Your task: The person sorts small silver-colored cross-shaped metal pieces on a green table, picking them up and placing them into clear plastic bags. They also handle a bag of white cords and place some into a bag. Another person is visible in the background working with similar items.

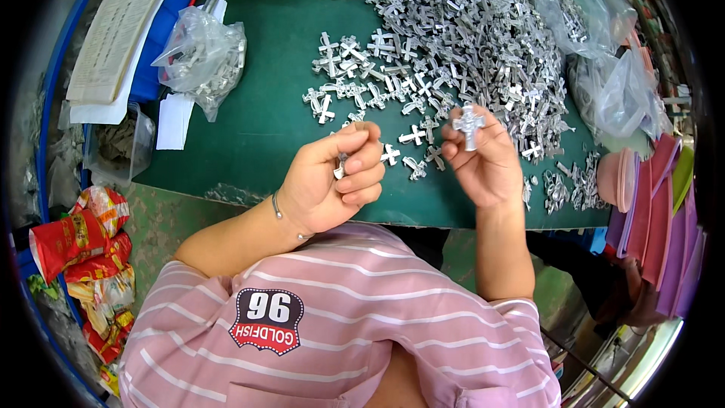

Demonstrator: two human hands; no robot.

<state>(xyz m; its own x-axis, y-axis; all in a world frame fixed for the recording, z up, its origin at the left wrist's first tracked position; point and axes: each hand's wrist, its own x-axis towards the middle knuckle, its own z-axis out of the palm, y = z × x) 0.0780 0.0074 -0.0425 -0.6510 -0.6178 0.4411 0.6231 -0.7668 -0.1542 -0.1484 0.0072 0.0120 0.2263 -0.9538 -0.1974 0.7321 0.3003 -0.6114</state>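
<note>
Raised over the front of the green table, my right hand (489,174) pinches a silver cross pendant (469,128) upright between thumb and fingers, its face showing. My left hand (332,177) is closed, its fingers curled in over a small silver metal piece (340,166). Most of that piece is covered by the fingers, so its exact shape is hidden. Just beyond both hands lie loose silver crosses (353,91), spread flat in a scattered group. Behind and to the right they run into a large heap of crosses (483,38).
Clear plastic bags of metal pieces (202,57) stand at the left and along the back. Small piles of parts (581,181) lie at the front right, beside pink and purple bins (653,211). A blue tray with papers (121,38) and a plastic tub (119,143) line the left.
</note>
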